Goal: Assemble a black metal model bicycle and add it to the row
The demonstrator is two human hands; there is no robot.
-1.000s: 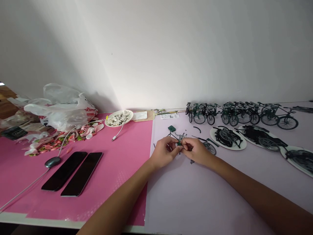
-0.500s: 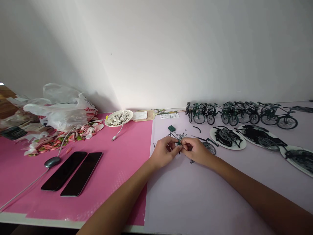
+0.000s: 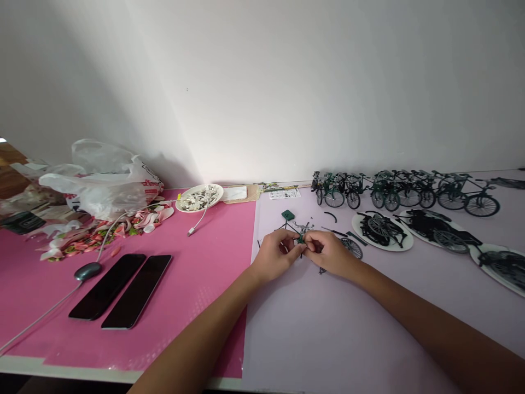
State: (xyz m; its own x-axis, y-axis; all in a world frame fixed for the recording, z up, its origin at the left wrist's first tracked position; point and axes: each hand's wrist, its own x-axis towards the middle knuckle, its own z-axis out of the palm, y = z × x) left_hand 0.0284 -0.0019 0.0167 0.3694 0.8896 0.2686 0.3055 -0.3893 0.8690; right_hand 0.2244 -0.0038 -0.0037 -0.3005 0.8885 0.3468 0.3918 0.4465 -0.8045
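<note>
My left hand [image 3: 275, 253] and my right hand [image 3: 328, 252] meet over the pale lilac mat [image 3: 328, 328], fingers pinched on a small dark green model bicycle part [image 3: 301, 238] held between them. Just behind the hands lie a green saddle-like piece [image 3: 287, 215], a thin handlebar piece [image 3: 303, 225] and a loose spoked wheel [image 3: 353, 248]. What the fingertips cover of the part is hidden.
A row of finished green model bicycles [image 3: 402, 189] stands along the wall. White plates [image 3: 382, 231] with black bicycle parts sit to the right. On the pink mat [image 3: 197, 284] lie two dark phones [image 3: 123, 289], a cable, a bowl of small bits [image 3: 199, 197] and plastic bags [image 3: 98, 183].
</note>
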